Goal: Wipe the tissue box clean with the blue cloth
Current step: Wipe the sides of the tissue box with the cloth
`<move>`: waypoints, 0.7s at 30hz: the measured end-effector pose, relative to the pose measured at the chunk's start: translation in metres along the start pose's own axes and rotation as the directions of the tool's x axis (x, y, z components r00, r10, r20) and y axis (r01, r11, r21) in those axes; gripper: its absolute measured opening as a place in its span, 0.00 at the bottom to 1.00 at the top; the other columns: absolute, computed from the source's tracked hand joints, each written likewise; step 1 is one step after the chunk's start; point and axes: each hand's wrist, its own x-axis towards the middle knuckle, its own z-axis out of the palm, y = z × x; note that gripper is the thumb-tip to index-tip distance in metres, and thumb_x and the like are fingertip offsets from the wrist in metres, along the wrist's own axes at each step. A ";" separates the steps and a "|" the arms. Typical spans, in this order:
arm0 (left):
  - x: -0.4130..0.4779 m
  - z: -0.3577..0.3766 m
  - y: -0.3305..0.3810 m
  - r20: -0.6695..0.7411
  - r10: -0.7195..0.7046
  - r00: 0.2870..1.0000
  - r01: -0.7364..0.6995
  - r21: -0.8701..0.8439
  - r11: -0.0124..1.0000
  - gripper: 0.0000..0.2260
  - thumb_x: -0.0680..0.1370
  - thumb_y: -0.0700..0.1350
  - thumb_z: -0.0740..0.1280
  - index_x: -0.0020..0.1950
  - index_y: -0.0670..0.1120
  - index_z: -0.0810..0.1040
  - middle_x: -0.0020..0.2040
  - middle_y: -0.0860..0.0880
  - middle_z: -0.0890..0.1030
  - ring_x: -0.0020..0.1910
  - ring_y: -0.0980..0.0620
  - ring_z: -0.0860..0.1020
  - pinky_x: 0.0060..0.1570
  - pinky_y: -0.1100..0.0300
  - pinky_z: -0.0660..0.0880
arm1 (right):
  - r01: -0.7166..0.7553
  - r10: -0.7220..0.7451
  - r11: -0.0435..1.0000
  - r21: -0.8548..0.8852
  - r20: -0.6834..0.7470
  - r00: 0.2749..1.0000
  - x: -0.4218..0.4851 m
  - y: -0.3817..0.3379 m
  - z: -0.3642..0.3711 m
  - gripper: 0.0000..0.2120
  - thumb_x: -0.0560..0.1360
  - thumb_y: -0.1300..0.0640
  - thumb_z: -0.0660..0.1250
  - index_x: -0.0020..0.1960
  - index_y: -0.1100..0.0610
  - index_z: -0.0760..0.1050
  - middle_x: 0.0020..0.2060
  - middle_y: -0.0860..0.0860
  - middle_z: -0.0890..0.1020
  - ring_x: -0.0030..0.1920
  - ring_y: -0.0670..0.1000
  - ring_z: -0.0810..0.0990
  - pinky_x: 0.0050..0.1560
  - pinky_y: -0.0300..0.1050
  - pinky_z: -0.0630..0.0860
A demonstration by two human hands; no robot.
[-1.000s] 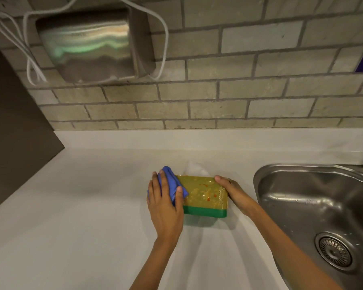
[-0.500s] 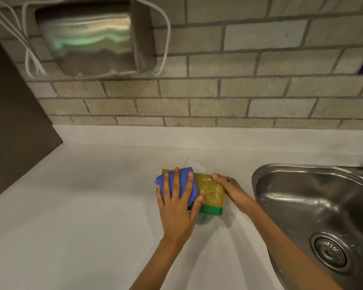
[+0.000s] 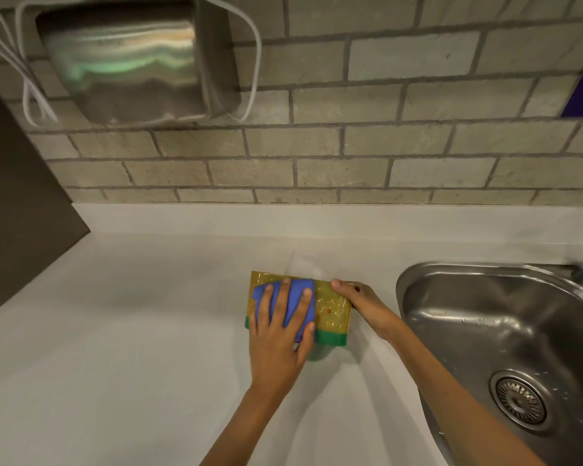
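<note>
A shiny steel wall-mounted dryer (image 3: 132, 62) hangs on the grey brick wall (image 3: 384, 146), up and well left of the tissue box, with white cables (image 3: 21, 82) looped beside it. On the pale white bench (image 3: 115, 331) lies the yellow, plastic-wrapped rectangular tissue box with a green lower band (image 3: 332, 312), a white tissue (image 3: 302, 264) poking up at its far edge. The crumpled blue cloth (image 3: 293, 301) covers the left part of the box top. The left hand (image 3: 278, 338) lies flat over the cloth, its fingers (image 3: 305, 302) spread open and pressing down, with the cloth showing between and just beyond them; the thumb reaches the box's near green edge. To the right of the cloth, bare yellow wrapping shows small red-orange spots. The right hand (image 3: 360, 304) holds the box's right end, thumb on the top far corner, the other fingers curled round the side and mostly hidden. Right of the box, near but apart, sits the round stainless steel sink (image 3: 485, 297) with its drain strainer (image 3: 519, 401).
</note>
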 end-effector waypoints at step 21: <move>0.006 0.010 0.055 0.075 -0.135 0.988 0.136 -0.009 0.991 0.25 0.81 0.57 0.45 0.71 0.48 0.67 0.67 0.40 0.75 0.70 0.41 0.62 0.64 0.40 0.68 | -0.058 0.062 0.998 0.037 -0.100 0.993 -0.004 0.002 -0.004 0.27 0.56 0.29 0.68 0.39 0.51 0.82 0.32 0.44 0.86 0.36 0.40 0.83 0.35 0.27 0.75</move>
